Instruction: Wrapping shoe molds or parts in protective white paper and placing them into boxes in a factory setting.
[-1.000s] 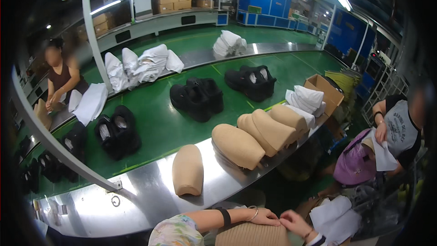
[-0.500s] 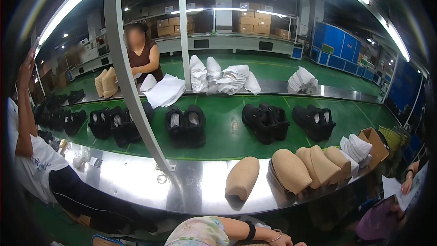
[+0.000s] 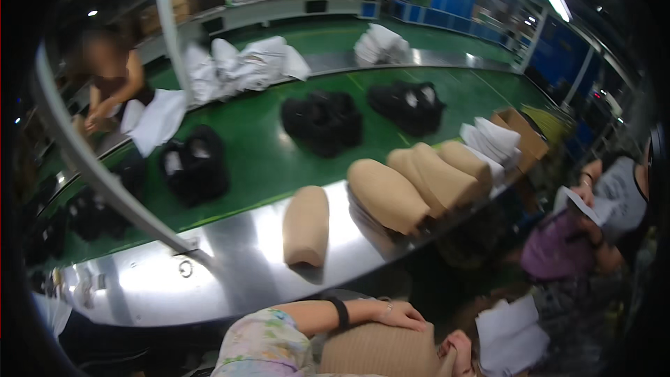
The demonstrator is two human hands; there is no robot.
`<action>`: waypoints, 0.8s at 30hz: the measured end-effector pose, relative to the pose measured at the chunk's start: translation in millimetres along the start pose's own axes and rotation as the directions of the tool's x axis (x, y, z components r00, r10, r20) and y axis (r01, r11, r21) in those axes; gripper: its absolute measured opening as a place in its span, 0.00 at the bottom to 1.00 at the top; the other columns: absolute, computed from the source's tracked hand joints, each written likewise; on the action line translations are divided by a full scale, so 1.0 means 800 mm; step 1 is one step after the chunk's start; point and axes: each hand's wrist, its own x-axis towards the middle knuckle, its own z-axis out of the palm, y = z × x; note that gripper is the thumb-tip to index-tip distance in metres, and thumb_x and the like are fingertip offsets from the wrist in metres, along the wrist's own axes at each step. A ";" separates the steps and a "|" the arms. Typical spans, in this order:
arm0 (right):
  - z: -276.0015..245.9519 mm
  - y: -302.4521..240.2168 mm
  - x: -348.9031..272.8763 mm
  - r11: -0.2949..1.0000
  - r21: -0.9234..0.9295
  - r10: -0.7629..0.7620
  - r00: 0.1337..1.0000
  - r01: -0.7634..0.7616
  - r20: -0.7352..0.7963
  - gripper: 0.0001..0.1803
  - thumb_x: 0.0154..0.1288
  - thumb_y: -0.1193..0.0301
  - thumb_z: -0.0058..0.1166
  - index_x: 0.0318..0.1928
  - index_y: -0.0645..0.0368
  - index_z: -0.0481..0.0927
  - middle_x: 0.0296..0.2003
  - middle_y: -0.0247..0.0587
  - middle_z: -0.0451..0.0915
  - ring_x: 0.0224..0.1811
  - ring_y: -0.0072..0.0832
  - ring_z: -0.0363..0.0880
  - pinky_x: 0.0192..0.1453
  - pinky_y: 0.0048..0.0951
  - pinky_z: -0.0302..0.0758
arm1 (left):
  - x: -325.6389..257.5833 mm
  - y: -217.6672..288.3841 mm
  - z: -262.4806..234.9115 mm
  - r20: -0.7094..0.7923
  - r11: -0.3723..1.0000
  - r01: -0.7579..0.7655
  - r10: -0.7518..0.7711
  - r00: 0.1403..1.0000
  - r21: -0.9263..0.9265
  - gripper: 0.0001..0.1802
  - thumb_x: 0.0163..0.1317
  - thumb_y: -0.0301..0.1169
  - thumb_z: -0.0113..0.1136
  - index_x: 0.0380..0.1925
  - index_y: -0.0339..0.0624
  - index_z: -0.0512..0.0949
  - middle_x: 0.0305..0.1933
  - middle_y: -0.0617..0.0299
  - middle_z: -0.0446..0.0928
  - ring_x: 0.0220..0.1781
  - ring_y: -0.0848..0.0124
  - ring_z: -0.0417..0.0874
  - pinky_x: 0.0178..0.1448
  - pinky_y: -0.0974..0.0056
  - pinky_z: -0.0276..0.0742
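Tan boot shaft (image 3: 380,350) is pressed flat under left hand (image 3: 399,314); right hand (image 3: 455,349) seemingly pinches its edge, below steel surface (image 3: 230,258).

Tan boot (image 3: 380,350), green conveyor belt (image 3: 265,160) — black boots (image 3: 322,120), white paper (image 3: 509,335)

A single head-worn fisheye view looks forward and down from above the person's lap, close over the left hand (image 3: 399,315) and right hand (image 3: 457,346) at the lower edge, which rest on a tan boot shaft (image 3: 380,350). It faces across the steel bench edge (image 3: 230,251) just ahead to the green conveyor belt (image 3: 272,157) beyond, which curves with the lens, and on to the far wall of the hall. No second view shares the scene.
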 end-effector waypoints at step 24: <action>0.464 -0.365 0.289 0.660 -0.651 -0.004 0.868 0.376 0.497 0.23 0.49 0.61 0.53 0.37 0.72 0.77 0.35 0.60 0.77 0.41 0.44 0.78 0.46 0.34 0.72 | 0.051 -0.117 0.018 0.023 0.950 -0.185 0.197 0.980 -0.250 0.34 0.58 0.59 0.46 0.43 0.36 0.77 0.43 0.56 0.77 0.47 0.70 0.74 0.53 0.68 0.67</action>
